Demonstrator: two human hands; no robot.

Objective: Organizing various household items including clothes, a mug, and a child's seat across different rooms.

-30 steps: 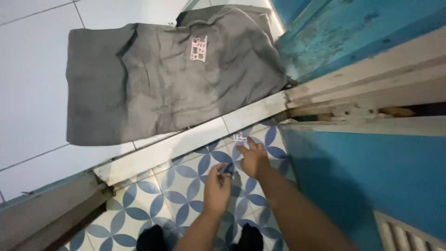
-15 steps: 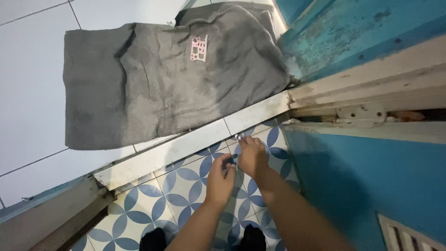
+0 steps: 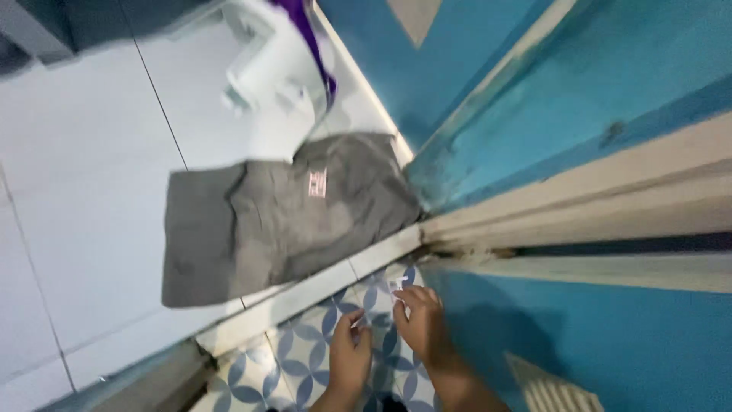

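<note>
My left hand [image 3: 351, 357] and my right hand [image 3: 421, 323] are held close together low in the view, over a blue-and-white patterned tile floor [image 3: 305, 358]. Each hand pinches a small white piece of paper or film [image 3: 396, 288]; the bit at the left fingertips [image 3: 358, 323] is tiny. The picture is blurred, so I cannot tell whether it is one item or two. A grey floor mat [image 3: 267, 221] with a small pink label lies beyond the raised white threshold [image 3: 305, 294].
A blue wall and a worn door frame [image 3: 579, 206] stand to the right. A vent grille [image 3: 545, 389] sits low in the blue panel. A white object with a purple part [image 3: 282, 69] stands on the white floor tiles [image 3: 84, 191] behind the mat.
The camera has tilted up, so the mat looks smaller and farther off and the white object has come into view. The hands remain together with the small white piece.
</note>
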